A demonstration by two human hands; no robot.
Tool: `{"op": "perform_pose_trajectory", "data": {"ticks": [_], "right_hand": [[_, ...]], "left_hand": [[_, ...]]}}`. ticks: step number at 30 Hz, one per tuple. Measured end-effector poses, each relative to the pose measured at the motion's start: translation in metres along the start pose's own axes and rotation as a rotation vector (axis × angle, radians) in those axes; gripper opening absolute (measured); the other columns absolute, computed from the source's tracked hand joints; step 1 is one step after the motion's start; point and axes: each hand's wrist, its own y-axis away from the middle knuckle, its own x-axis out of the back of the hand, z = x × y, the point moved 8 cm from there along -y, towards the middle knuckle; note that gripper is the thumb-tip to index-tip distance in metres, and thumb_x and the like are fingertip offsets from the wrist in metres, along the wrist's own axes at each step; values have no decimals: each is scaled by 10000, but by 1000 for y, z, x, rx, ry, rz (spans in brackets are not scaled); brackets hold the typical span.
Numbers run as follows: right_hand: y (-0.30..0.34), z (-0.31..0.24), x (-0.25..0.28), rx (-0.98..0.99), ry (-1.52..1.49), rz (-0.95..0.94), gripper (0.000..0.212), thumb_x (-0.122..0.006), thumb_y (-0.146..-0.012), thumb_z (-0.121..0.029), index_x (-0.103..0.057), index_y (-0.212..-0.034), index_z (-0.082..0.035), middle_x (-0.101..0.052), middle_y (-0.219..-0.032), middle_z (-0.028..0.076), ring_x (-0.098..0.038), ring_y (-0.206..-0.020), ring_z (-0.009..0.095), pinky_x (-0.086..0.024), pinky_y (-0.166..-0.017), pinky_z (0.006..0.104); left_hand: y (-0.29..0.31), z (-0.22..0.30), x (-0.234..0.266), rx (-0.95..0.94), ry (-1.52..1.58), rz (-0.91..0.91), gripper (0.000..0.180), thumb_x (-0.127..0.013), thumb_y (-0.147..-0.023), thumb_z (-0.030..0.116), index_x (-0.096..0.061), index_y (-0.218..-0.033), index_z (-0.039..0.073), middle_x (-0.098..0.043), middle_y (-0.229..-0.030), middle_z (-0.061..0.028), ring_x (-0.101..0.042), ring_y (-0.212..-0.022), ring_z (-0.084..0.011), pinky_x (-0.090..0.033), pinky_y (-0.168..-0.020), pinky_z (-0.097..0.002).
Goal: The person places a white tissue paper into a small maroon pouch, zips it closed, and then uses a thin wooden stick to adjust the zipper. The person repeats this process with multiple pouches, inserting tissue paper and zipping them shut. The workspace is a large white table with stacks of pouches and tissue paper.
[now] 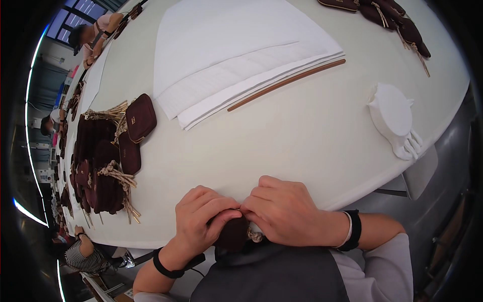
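Note:
A dark maroon zip pouch [232, 233] is held up between my hands at the table's near edge. My left hand [204, 216] pinches its top edge from the left, thumb and fingers pressed together. From the right, my right hand [282, 211] grips the same top edge, its fingertips meeting those of the left. A beige knotted cord [255, 235] with a bit of gold metal hangs below the right fingers. The pouch's zip is mostly hidden behind my fingers.
Piled maroon pouches [98, 166] with beige tassels stand at the left. White sheets [241, 50] lie ahead, a brown strip [287, 85] along their edge. White gloves [395, 118] rest at the right; more pouches [392, 15] lie far right. Other people [93, 38] work along the left.

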Motion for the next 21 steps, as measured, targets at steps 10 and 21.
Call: {"op": "perform_pose_trajectory", "data": {"ticks": [10,21], "right_hand": [[13,4,6,47,-150,95,146,-798,-734,-94,-691,-834,-89,-609,-742,6,-549,-697,195,-474,-592,308],[9,0,5,23,-75,130,158,-778,-686,-58,-636,-749,-87,-560,-702,15,-532,-677,198,-450,-551,314]], "left_hand": [[-5,1,-6,-3,-53,-57,57,-773,-788,160,-743,-830,135,-646,-821,10,-571,-716,-186,-409,-640,-320],[-9,4,-11,4,-96,-74,64,-722,-804,92,-683,-754,101,-596,-727,-14,-517,-638,-220,-391,-584,-335]]}}
